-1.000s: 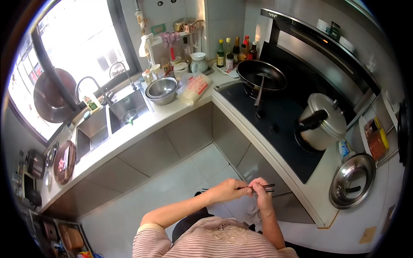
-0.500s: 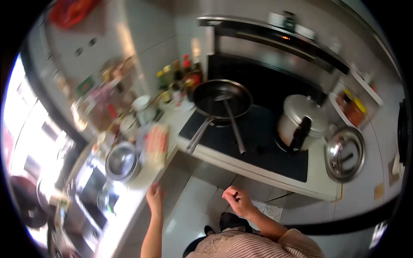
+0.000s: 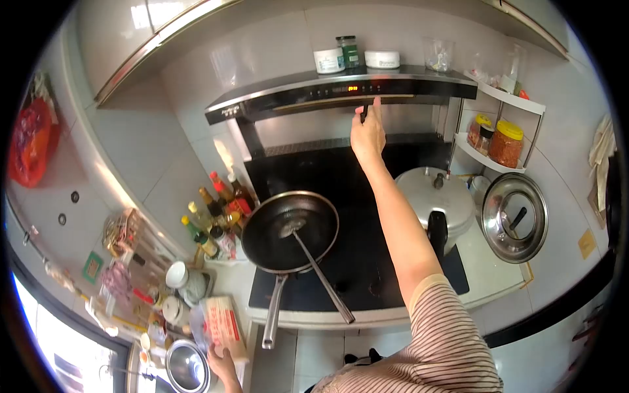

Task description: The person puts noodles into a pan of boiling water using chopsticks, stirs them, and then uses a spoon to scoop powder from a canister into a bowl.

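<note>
My right hand [image 3: 368, 134] reaches up to the range hood [image 3: 295, 95], its index finger stretched toward the lit control panel [image 3: 354, 88]. Contact with the panel is hard to tell. A small black object [image 3: 364, 114] is held in that hand; its kind does not show. Low on the left, my left hand [image 3: 223, 363] has its fingers apart beside a red-and-white packet [image 3: 224, 322] on the counter. On the black cooktop [image 3: 367, 275] sits a frying pan [image 3: 275, 252] with a metal spatula [image 3: 321, 275] lying across it. A lidded pressure cooker [image 3: 436, 196] stands to the right.
Sauce bottles [image 3: 213, 209] cluster left of the pan. A metal bowl [image 3: 187, 367] stands at the lower left, near cups and jars. A steel lid [image 3: 515, 218] leans against the right wall, below a corner shelf [image 3: 488, 154] with spice jars. Jars also stand on the hood.
My right hand has risen from low in front of my body to the hood panel. My left hand has moved beside the packet. The view has turned toward the hood.
</note>
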The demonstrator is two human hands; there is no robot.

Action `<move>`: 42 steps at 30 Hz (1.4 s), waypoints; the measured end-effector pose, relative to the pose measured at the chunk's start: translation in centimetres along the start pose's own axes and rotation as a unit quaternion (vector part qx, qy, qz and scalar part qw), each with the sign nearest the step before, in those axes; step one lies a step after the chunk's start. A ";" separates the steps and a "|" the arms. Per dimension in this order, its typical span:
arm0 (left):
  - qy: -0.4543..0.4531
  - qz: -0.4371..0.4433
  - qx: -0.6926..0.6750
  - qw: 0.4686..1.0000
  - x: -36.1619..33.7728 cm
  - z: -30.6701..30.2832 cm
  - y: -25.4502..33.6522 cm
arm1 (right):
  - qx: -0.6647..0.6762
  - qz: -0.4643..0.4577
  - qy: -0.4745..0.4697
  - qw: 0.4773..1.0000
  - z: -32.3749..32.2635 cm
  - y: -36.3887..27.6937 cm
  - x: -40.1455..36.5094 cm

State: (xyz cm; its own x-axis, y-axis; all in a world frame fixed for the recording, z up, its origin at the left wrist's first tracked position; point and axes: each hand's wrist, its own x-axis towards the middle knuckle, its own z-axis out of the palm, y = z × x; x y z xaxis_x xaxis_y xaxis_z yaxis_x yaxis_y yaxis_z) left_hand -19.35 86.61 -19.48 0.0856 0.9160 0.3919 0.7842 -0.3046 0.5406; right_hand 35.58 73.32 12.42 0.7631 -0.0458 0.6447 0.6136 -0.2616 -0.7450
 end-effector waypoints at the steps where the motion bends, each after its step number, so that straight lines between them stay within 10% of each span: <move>1: 0.020 -0.011 0.030 0.999 0.5 0.8 0.2 | -0.027 -0.007 -0.002 1.000 0.4 0.6 1.2; 13: -0.130 -0.117 -0.074 0.982 3.5 -2.6 2.2 | -0.152 -0.056 0.003 0.987 3.0 5.3 5.4; 24: -0.054 -0.062 -0.213 0.974 3.5 0.7 -8.3 | -0.158 -0.028 -0.054 0.986 4.1 2.6 4.9; 42: 0.002 -0.192 -0.333 0.923 1.8 -2.0 -3.7 | -0.123 -0.043 0.000 0.992 4.6 3.1 4.7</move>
State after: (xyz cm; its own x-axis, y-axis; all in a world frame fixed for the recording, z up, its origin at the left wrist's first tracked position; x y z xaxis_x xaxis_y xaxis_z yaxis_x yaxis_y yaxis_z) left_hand -23.31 88.83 -19.24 -0.1241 0.9892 0.0781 0.2040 -0.0515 0.9776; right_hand 42.04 76.72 12.38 0.7095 -0.0136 0.7046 0.6091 -0.4910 -0.6228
